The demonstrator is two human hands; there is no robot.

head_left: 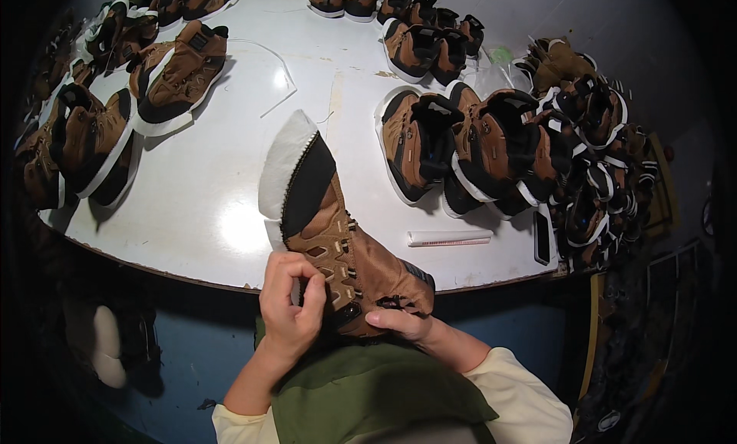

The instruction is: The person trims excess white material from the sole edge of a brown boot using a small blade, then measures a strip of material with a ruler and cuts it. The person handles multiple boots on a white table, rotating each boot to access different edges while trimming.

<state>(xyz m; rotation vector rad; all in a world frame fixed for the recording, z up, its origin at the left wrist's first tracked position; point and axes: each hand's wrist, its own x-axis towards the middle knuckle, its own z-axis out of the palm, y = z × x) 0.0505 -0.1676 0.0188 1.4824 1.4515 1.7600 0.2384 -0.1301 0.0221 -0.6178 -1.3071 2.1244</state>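
Note:
A brown and black shoe upper with a white toe edging lies tilted across the table's front edge and my lap, toe pointing away. Dark stitches run along the seam between the edging and the black toe. My right hand grips the upper near its collar, thumb on top, the other fingers hidden behind it. Against the upper's left side, my left hand is closed with curled fingers and thumb drawn together. Whatever it pinches is too small or hidden to make out.
Brown boots with white edging stand at the left, and more boots crowd the right. A thin white thread trails over the white table. Near the front right lie a white printed strip and a phone.

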